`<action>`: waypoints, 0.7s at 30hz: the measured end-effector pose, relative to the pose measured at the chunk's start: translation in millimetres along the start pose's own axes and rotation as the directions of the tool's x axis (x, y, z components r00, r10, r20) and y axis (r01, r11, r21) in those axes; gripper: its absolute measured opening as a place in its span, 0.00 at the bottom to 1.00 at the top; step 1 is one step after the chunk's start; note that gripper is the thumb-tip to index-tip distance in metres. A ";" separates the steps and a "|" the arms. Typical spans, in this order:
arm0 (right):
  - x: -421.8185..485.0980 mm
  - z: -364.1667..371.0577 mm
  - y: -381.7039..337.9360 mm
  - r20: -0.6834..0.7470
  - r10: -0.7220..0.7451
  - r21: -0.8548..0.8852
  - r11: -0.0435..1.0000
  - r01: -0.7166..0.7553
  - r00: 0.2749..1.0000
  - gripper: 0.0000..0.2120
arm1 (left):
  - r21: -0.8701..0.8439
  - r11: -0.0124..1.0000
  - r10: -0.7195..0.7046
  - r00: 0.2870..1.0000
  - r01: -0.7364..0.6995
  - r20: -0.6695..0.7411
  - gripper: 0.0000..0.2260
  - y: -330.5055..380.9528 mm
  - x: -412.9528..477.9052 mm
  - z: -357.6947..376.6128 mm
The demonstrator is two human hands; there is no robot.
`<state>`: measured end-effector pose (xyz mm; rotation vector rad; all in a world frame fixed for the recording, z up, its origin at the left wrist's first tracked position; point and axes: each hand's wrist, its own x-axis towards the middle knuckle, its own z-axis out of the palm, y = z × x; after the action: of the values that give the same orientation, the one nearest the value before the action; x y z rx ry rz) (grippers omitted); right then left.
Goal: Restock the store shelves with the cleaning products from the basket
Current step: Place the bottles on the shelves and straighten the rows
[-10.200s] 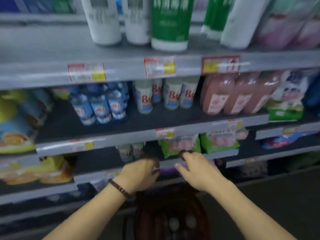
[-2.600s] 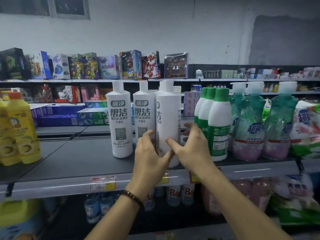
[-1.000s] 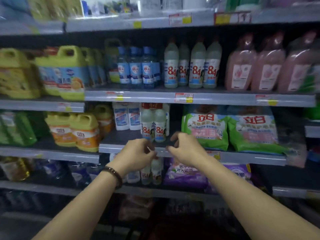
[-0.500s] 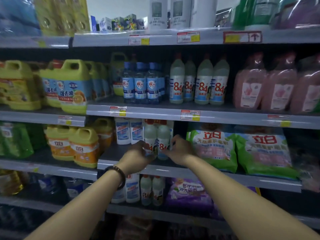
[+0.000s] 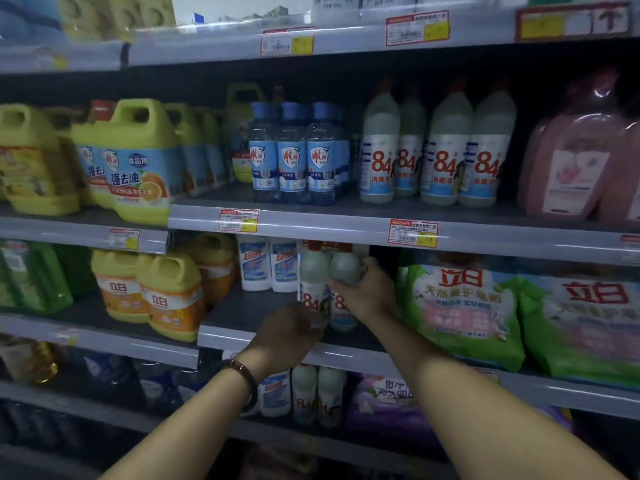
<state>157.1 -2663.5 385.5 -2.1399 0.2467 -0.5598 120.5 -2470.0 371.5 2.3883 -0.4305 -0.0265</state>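
I see the left 84 bottle [image 5: 313,278] and the right 84 bottle [image 5: 343,271] standing upright, side by side and touching, near the front of the shelf [image 5: 225,333]. Both are pale and red-capped, with red numerals on blue-and-white labels. My right grip [image 5: 367,292] wraps the right one's shoulder; my left grip [image 5: 287,336] holds the left one's base.

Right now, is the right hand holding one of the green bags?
No, the right hand grips an 84 bottle on the shelf, left of the green bags.
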 end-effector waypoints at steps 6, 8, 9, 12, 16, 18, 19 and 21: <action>0.1 -13.7 5.9 0.027 -0.066 0.072 0.995 0.064 0.997 0.30 | 0.033 0.999 -0.026 1.000 0.025 0.013 0.07 8.0 -4.8 1.1; -7.1 -21.0 12.6 0.076 -0.127 0.103 0.988 0.118 0.989 0.28 | -0.011 0.999 -0.049 0.999 0.049 0.013 0.07 10.3 -3.6 1.9; -12.3 -25.6 14.6 0.101 -0.160 0.104 0.983 0.149 0.982 0.28 | -0.025 0.998 -0.052 0.999 0.052 0.008 0.08 12.4 -3.9 1.4; -30.2 -38.4 19.8 0.144 -0.257 0.102 0.964 0.244 0.956 0.29 | -0.087 0.994 -0.075 0.997 0.073 -0.011 0.13 19.5 -7.5 0.4; -52.4 -62.9 9.8 0.133 -0.339 0.130 0.938 0.322 0.931 0.27 | -0.176 0.982 -0.087 0.994 0.074 -0.065 0.24 31.5 -18.6 -0.1; -60.1 -82.0 -3.7 0.123 -0.339 0.169 0.933 0.317 0.933 0.27 | -0.242 0.970 -0.050 0.995 0.028 -0.083 0.26 44.3 -26.4 1.3; -63.5 -92.2 -11.5 0.122 -0.322 0.192 0.936 0.296 0.939 0.26 | -0.273 0.962 -0.018 0.996 -0.008 -0.092 0.27 53.3 -32.1 2.1; -69.7 -112.4 -29.0 0.117 -0.283 0.203 0.945 0.256 0.952 0.24 | -0.341 0.935 0.058 0.991 -0.095 -0.117 0.27 71.9 -41.5 5.2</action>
<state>41.4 -2701.2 445.0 -2.0316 -0.1784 -0.5570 59.1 -2510.6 410.2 2.0144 -0.4302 0.0546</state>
